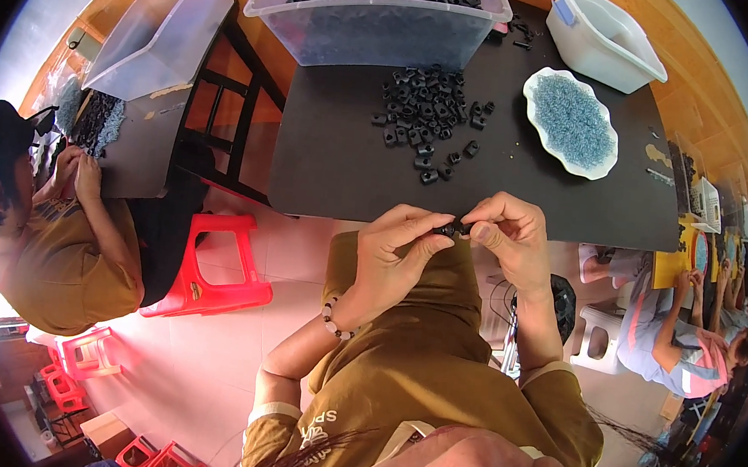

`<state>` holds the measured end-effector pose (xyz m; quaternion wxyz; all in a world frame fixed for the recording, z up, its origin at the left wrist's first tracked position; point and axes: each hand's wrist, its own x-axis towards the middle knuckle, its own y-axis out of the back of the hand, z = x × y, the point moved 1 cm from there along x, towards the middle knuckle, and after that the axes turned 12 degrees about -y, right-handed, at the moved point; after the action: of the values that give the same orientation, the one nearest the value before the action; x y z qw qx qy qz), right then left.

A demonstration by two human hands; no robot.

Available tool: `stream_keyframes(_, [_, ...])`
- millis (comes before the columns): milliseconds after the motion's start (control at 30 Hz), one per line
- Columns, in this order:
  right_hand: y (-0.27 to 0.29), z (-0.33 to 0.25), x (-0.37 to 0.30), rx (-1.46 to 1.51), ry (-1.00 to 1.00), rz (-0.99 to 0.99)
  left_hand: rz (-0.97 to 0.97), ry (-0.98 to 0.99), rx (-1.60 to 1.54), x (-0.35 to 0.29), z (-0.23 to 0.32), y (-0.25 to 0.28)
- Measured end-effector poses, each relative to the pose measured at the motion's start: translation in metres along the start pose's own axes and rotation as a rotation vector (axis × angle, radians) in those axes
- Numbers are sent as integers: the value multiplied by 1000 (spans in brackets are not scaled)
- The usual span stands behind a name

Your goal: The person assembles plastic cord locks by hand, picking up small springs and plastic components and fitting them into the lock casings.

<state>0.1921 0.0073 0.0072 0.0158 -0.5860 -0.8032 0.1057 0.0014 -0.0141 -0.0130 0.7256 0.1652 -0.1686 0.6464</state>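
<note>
Just off the table's near edge, my left hand (390, 248) pinches a small black plastic part (446, 229) between thumb and fingers. From the other side my right hand (514, 236) closes its thumb and fingertips on the same part's right end; whether it holds a second piece there is hidden. Beyond my hands, a loose pile of small black plastic fittings (418, 114) lies on the dark table (327, 160), a few strays nearest to me. To its right is a white scalloped plate (606, 159) heaped with tiny bluish clear pieces (572, 117).
A clear bin (381, 36) full of black parts stands at the table's back, a white tub (612, 55) at back right. On the left, a co-worker (74, 254) sits at another table beside a red stool (225, 279). More people (673, 345) work at far right.
</note>
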Motion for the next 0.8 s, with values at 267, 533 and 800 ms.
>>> stream_keyframes(267, [-3,13,-1,104,-112,0,8,-150,155,1,-3,-1])
stream_keyframes(533, [-4,13,-3,70,-116,19,-6,-150,200,-1,-1,0])
stream_keyframes(800, [-1,14,-3,86,-113,-17,-2,-136,158,-1,-3,0])
